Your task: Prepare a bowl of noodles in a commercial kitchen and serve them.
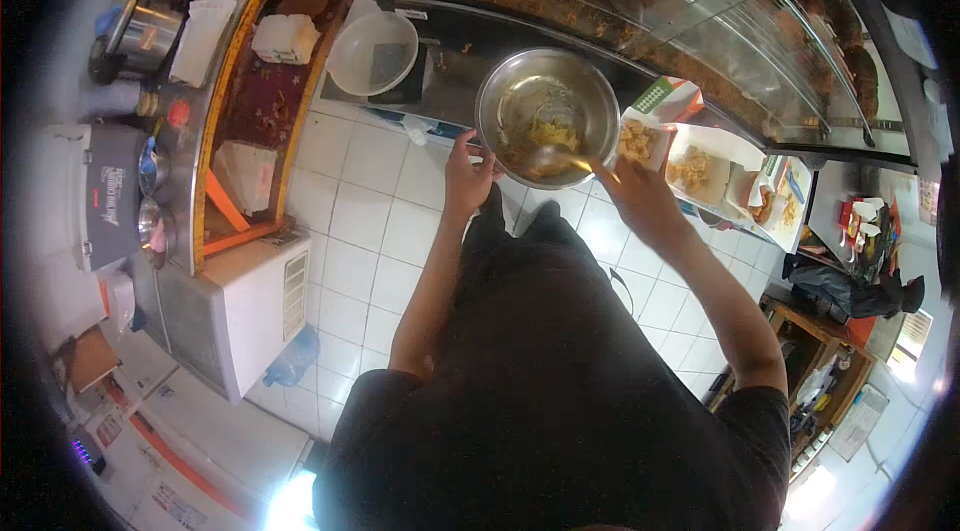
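Observation:
A round stainless steel mixing bowl [497,121] is in front of me at the edge of the dark counter. Wet yellowish food [556,134] lies in its bottom, too smeared to name. My left hand [468,174] grips the bowl's near left side, with some fingers hidden by the wall. In my right hand [637,199] is the handle of a metal spoon [560,157], its head down in the food. Right of the bowl, open cardboard boxes [745,153] hold fried pieces [690,169].
A white plastic basin [372,53] stands left of the bowl. Behind is a glass display case [640,1] of fried food. To the left are an orange-edged shelf [265,81], a metal pot [148,29] and a white appliance [225,316]. A wooden rack [830,371] stands at right.

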A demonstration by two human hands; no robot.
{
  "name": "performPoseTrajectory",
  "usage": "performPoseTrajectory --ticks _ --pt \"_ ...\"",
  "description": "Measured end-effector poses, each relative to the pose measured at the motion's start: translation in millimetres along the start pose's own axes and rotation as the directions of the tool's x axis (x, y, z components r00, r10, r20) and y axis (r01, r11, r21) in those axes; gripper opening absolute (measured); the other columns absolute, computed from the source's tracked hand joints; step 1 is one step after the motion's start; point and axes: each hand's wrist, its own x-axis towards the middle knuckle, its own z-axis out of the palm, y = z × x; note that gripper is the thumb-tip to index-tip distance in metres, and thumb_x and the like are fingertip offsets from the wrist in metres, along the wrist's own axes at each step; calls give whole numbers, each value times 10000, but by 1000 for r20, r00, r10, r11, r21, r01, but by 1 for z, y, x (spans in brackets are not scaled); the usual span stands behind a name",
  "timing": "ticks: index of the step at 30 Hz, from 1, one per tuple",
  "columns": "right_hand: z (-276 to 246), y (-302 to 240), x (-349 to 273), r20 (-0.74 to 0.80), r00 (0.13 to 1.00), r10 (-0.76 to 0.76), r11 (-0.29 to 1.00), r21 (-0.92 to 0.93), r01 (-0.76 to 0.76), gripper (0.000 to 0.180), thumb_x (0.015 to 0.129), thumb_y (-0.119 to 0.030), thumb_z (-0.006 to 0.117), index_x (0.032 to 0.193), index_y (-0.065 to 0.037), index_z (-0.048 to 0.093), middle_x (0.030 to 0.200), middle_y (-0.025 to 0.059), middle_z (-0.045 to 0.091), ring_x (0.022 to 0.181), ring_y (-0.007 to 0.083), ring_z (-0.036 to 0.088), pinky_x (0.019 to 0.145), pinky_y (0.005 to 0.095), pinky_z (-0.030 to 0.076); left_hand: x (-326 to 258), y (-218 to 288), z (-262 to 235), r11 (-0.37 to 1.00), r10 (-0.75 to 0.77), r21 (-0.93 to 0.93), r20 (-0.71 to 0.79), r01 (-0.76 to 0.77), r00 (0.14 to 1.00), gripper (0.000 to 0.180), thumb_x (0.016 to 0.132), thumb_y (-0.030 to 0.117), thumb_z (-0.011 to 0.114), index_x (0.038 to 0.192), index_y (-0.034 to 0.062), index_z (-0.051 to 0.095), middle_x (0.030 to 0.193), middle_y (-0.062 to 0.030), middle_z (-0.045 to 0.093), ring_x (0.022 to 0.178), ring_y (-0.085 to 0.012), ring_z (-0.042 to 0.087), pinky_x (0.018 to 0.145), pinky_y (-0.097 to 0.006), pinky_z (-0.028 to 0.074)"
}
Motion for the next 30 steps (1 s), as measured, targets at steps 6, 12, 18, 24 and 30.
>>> performPoseTrajectory --ticks 6,12,18,24,30 --pt "33 -6 9 -73 953 295 952 -63 -299 531 810 -78 554 1321 -37 419 1012 220 577 875 317 616 701 377 531 4 11 2 997 -58 -52 79 62 995 451 864 -6 578 1264 -25 372 905 -143 564 765 -243 677 604 -323 610" --pt "3 11 38 -133 895 427 891 -105 -441 467 828 -30 480 1294 -63 459 978 214 564 883 373 598 793 489 486 1 12 -1 995 -65 -66 57 69 996 450 864 -12 575 1256 -29 355 909 -135 551 749 -235 673 620 -318 610" --pt "125 32 33 87 826 556 609 633 -477 279 842 -70 471 1099 5 550 943 249 605 852 423 595 850 501 439 8 4 4 999 -22 -44 125 28 992 471 869 -17 562 1278 -4 329 956 -149 535 812 -236 662 634 -334 614" --pt "68 -23 36 -6 840 543 658 624 -421 307 846 -71 473 1138 14 515 910 287 615 855 469 579 722 487 479 5 18 -11 963 -160 -185 205 198 966 421 923 19 507 1294 17 307 1007 -145 494 887 -279 652 707 -355 609" --pt "38 -46 21 191 865 463 822 273 -500 449 807 -13 477 1255 -14 440 905 238 584 735 392 637 647 491 521 8 23 -14 936 -202 -230 272 267 941 380 951 26 447 1300 20 296 1061 -157 450 881 -289 653 765 -353 597"
